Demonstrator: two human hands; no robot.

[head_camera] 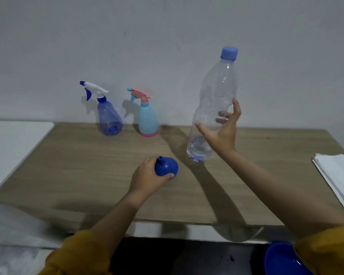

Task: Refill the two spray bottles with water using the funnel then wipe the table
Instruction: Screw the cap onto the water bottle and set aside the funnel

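Two spray bottles stand at the back of the wooden table [87,175] by the wall: a translucent blue spray bottle [107,116] with a white and blue trigger, and a light blue spray bottle [148,121] with a pink trigger and base. My left hand [147,178] grips a blue funnel [166,168] lying upside down on the table, spout up. My right hand [223,132] wraps the middle of a tall clear water bottle [214,100] with a blue cap. The bottle stands upright, or is just off the table, and looks nearly empty.
A folded white cloth [338,179] lies at the table's right edge. A white surface [14,143] adjoins the table on the left. A blue basin [282,259] sits below the table's front edge at lower right. The wall rises right behind the spray bottles.
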